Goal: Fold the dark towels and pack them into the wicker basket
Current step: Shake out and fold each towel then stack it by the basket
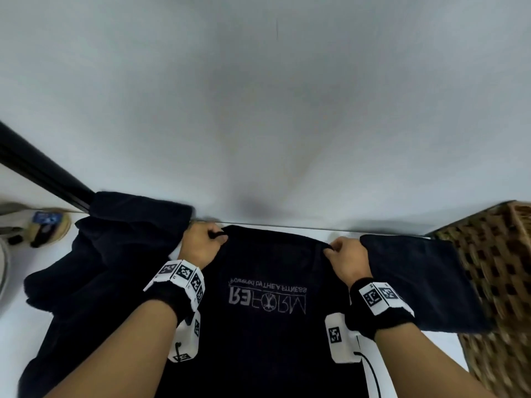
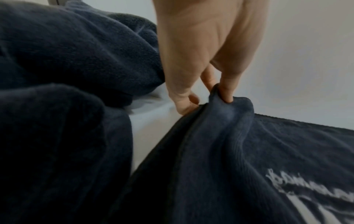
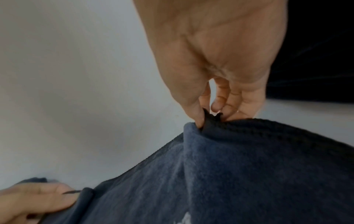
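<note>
While both arms reach forward over the white table (image 1: 402, 234):
Left hand (image 1: 202, 242): knuckles up, thumb and fingers pinching far left corner of printed towel (image 1: 267, 326).
Right hand (image 1: 349, 261): pinching far right corner.
Basket (image 1: 500, 277): right, folded towel (image 1: 422, 280) beside it.
Towel pile (image 1: 109, 268): left.

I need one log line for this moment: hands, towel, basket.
left hand: pinches towel far edge | right hand: pinches same edge | basket: at right | fold: not done
</note>
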Demonstrator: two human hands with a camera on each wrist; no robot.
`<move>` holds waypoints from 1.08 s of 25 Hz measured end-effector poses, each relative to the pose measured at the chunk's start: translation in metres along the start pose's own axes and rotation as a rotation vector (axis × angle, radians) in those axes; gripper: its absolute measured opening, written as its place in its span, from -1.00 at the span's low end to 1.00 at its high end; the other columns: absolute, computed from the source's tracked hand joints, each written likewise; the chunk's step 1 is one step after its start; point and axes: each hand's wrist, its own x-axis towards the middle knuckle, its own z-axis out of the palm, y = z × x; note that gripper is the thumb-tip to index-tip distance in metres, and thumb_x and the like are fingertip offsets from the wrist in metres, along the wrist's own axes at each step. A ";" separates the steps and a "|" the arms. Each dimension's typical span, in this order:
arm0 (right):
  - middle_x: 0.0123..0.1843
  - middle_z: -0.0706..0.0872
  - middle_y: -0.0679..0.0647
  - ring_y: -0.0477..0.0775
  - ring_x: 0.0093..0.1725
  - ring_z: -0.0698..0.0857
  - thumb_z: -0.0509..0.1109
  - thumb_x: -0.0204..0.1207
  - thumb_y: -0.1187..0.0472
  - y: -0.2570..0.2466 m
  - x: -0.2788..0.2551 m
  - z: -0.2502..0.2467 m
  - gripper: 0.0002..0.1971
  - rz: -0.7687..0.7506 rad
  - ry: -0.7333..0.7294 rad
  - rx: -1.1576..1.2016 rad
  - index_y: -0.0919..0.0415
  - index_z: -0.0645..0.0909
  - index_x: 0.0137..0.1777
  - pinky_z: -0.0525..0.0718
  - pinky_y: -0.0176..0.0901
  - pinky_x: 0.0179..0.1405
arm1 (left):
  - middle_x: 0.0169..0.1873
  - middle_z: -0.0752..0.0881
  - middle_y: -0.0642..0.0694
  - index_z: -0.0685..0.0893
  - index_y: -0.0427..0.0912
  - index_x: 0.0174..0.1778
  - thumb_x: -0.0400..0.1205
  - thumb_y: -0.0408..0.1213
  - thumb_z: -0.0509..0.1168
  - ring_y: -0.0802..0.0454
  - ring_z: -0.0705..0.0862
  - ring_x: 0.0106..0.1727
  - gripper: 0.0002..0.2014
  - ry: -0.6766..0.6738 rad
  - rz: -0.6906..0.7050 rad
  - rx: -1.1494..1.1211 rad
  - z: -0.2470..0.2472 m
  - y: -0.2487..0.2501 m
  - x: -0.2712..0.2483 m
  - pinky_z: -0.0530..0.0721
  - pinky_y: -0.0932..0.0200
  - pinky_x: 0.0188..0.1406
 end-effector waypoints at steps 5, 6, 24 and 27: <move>-0.18 0.77 0.11 0.16 -0.05 0.75 0.51 0.42 0.23 0.002 -0.006 -0.010 -0.93 0.041 -0.109 0.059 0.20 0.69 -0.16 0.69 -0.10 0.04 | -0.22 0.80 -0.09 0.81 -0.16 -0.29 0.40 -0.37 0.58 0.00 0.72 -0.15 -0.92 0.045 -0.182 -0.169 -0.003 0.004 -0.002 0.62 0.26 0.05; -0.18 0.75 0.08 0.13 -0.06 0.73 0.50 0.42 0.23 0.001 -0.009 -0.012 -0.93 0.034 -0.109 0.075 0.19 0.68 -0.15 0.65 -0.16 -0.01 | -0.23 0.83 -0.13 0.80 -0.13 -0.37 0.33 -0.37 0.61 -0.05 0.76 -0.15 -0.88 0.016 -0.228 -0.249 -0.004 0.003 -0.002 0.68 0.17 0.11; -0.18 0.75 0.32 0.07 -0.23 0.63 0.48 0.45 0.39 -0.032 -0.214 -0.253 -0.89 -0.476 0.261 0.514 0.25 0.63 -0.25 0.58 -0.24 -0.17 | -0.53 0.72 0.08 0.76 -0.06 -0.23 0.54 -0.45 0.44 0.25 0.64 -0.45 -0.83 0.225 0.506 -0.603 -0.234 0.101 -0.194 0.63 0.44 -0.37; -0.11 0.75 -0.02 -0.01 -0.13 0.69 0.42 0.53 0.33 -0.040 -0.232 -0.264 -0.84 -0.551 0.371 0.356 0.07 0.69 0.03 0.59 -0.39 -0.11 | -0.48 0.76 0.07 0.75 0.03 -0.02 0.56 -0.42 0.44 0.25 0.68 -0.40 -0.78 0.216 0.560 -0.574 -0.245 0.110 -0.213 0.66 0.42 -0.31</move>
